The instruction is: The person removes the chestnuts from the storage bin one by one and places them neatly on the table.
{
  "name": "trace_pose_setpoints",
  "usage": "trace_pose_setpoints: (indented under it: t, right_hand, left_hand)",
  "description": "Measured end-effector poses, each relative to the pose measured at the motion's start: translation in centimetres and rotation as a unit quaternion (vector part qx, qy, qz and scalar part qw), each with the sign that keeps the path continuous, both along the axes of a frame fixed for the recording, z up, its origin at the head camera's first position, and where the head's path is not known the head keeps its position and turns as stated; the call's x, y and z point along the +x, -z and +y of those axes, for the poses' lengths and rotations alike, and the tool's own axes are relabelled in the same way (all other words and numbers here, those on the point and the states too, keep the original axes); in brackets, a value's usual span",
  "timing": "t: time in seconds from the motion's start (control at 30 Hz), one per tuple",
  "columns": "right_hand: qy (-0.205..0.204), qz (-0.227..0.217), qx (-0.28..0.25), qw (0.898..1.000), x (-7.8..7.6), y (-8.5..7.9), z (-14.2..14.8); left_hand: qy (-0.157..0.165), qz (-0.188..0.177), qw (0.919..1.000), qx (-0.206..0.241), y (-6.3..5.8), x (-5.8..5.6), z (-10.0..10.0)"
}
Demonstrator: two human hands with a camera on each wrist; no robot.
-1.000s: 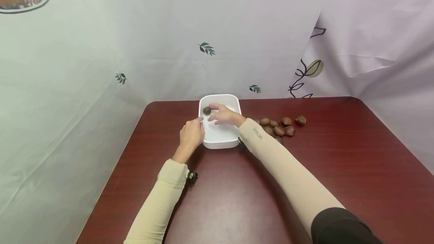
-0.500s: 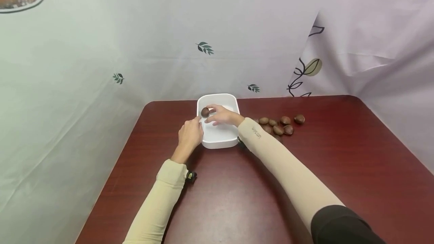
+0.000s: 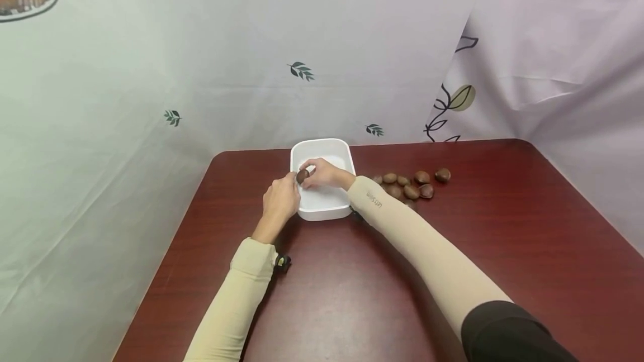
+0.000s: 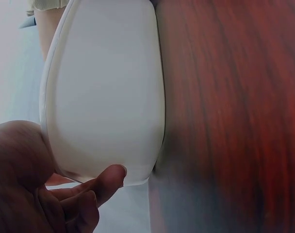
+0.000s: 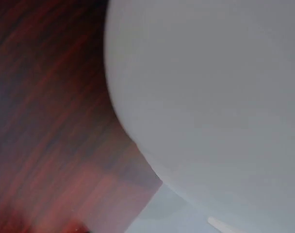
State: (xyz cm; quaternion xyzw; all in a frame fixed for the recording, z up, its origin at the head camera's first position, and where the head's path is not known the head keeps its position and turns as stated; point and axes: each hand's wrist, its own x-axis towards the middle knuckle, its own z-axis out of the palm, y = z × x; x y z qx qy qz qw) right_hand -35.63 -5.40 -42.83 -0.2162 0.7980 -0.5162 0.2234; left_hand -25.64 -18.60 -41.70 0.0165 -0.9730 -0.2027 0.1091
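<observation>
A white plastic box (image 3: pixel 324 214) stands near the far side of the table. My left hand (image 3: pixel 282 199) grips the box's left rim; in the left wrist view its fingertips (image 4: pixel 111 177) press the outer wall. Inside the box, over its left part, my right hand (image 3: pixel 324 175) pinches a brown chestnut (image 3: pixel 302 176) between thumb and fingers, right beside the left rim and close to the left fingertips. The right wrist view is filled mostly by the box's white wall (image 5: pixel 210 97), and the right hand is hidden there.
Several chestnuts (image 3: pixel 411 191) lie loose on the dark red table (image 3: pixel 332 284) right of the box, partly behind the right sleeve (image 3: pixel 402 228). One chestnut (image 3: pixel 443 175) sits apart at the right. A pale printed cloth (image 3: pixel 241 71) hangs behind the table.
The right fingers have closed on the chestnut, which has shifted a little left and nearer along the box's left side. The left hand stays on the rim.
</observation>
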Motion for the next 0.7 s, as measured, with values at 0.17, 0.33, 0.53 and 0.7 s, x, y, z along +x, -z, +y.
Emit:
trace_pose_setpoints:
  t: [0.17,0.33,0.53,0.7]
  right_hand:
    - [0.007,-0.022,-0.011,1.000,0.0,0.3,0.0]
    - [0.031,-0.019,-0.010,0.999,0.1,-0.1,-0.2]
    - [0.058,-0.018,0.001,0.998,0.4,-1.7,-0.1]
    - [0.041,0.022,0.000,0.999,1.3,-4.2,1.6]
  left_hand:
    - [-0.005,-0.010,0.9999,0.001,0.0,0.2,0.2]
    - [-0.024,-0.018,0.9995,-0.003,-0.3,0.3,0.3]
    - [-0.036,-0.024,0.9990,-0.002,-0.3,0.3,0.2]
    - [-0.040,-0.024,0.9989,-0.001,-0.2,0.2,0.2]
